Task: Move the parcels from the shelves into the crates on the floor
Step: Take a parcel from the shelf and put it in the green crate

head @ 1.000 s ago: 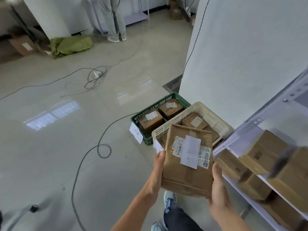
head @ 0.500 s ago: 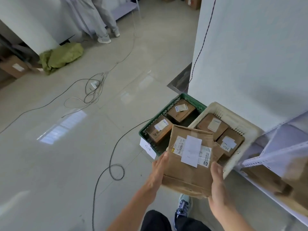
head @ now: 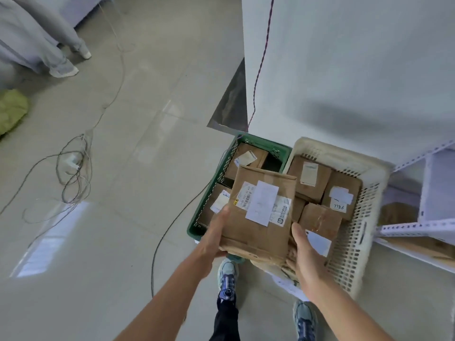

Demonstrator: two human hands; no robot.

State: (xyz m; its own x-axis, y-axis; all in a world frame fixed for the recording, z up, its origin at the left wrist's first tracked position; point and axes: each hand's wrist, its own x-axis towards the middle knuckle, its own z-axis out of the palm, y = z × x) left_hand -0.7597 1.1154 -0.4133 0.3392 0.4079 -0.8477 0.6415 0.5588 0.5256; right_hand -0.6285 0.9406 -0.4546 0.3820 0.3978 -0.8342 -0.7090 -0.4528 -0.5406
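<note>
Lower centre of the frame, the left hand [head: 213, 238] presses flat against the left edge of the brown parcel [head: 261, 212] and the right hand [head: 304, 252] cups its lower right corner, so the parcel is clamped between both palms, label up, hanging over the seam where the green crate [head: 264, 143] meets the white crate [head: 354, 244]. To set it down well, I judge it best to choose one crate, shift fully over it, keep the parcel level and lower it onto the boxes before loosening either palm.
</note>
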